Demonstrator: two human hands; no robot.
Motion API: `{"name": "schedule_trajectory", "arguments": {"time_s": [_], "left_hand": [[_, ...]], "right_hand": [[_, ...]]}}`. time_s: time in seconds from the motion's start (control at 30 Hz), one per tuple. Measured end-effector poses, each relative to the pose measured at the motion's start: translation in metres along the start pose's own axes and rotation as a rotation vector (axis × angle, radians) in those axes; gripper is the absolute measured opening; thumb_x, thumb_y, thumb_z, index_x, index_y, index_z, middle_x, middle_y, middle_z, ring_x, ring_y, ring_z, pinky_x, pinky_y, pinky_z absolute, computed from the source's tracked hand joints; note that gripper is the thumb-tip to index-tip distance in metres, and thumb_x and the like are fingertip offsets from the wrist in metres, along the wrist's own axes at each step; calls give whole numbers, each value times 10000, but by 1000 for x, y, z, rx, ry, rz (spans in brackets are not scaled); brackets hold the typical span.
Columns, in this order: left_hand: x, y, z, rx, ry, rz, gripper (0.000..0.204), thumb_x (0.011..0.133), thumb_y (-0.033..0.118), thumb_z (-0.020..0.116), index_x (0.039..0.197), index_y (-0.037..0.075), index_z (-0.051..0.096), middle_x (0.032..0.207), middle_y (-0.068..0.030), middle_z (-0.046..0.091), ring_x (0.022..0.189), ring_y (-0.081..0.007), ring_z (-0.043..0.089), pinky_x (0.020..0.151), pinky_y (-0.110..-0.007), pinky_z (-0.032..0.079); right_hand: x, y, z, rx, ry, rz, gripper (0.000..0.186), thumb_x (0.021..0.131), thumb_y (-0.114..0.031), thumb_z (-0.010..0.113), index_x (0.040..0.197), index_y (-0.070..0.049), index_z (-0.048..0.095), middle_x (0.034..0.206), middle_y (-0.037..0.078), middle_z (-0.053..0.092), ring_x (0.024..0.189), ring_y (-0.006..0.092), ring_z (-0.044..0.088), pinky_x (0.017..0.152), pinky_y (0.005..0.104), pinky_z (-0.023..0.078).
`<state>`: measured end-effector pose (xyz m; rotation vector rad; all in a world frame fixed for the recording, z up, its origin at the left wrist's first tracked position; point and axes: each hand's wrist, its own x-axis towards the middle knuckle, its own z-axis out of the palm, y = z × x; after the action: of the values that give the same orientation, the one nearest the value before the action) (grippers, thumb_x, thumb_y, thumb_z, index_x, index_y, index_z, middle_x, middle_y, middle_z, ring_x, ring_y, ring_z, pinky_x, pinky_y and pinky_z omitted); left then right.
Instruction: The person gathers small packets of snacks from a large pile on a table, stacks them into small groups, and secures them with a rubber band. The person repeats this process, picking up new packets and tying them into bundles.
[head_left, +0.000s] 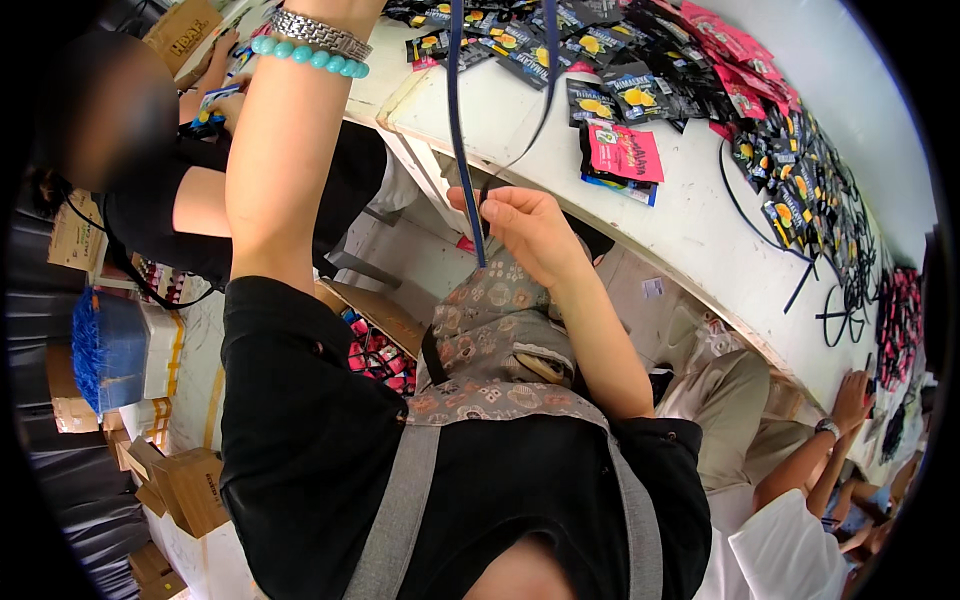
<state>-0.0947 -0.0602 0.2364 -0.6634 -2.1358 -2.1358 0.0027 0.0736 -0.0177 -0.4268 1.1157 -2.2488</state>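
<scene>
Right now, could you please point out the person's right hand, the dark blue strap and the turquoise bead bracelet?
Right hand (530, 228): head view, middle of the hand.
Dark blue strap (458, 110): head view, its left-hand length.
Turquoise bead bracelet (319, 59): head view, a bead near its middle.

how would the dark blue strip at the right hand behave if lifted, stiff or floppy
The dark blue strip is likely bendy but a bit springy: one length runs almost straight, the other curves smoothly toward the right hand. It is probably light for its length, since it looks narrow and thin.
</scene>
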Motion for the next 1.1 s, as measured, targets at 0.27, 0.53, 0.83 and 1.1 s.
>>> {"name": "schedule_trajectory", "arguments": {"time_s": [0.27,0.53,0.83,1.1], "left_hand": [[-3,0,-9,13,48,-59,762,899,677,280,1093,-32,482,566,39,358,388,-40,186,343,-194,119],[2,-17,-12,53,-25,-47,779,887,691,296,1118,-34,461,570,40,357,390,-45,173,355,-201,110],[4,-24,-22,27,29,-56,741,892,663,340,1099,-34,479,566,19,424,375,-45,184,341,-204,112],[6,-15,-40,39,58,126,496,944,434,469,1117,-31,482,720,-50,598,548,-128,568,470,-202,480]], "right_hand": [[7,0,-13,212,-57,127,193,888,-110,579,1003,44,604,1080,215,645,948,268,655,780,300,513],[7,-5,-26,219,-42,125,119,893,-68,544,946,33,578,1102,288,610,985,357,642,893,447,507],[8,10,-18,-68,114,111,256,871,-140,651,1034,52,603,924,165,686,807,203,683,751,279,521],[-6,18,-19,-288,152,87,168,873,-100,626,940,51,659,850,125,693,760,167,660,733,265,510]]}}
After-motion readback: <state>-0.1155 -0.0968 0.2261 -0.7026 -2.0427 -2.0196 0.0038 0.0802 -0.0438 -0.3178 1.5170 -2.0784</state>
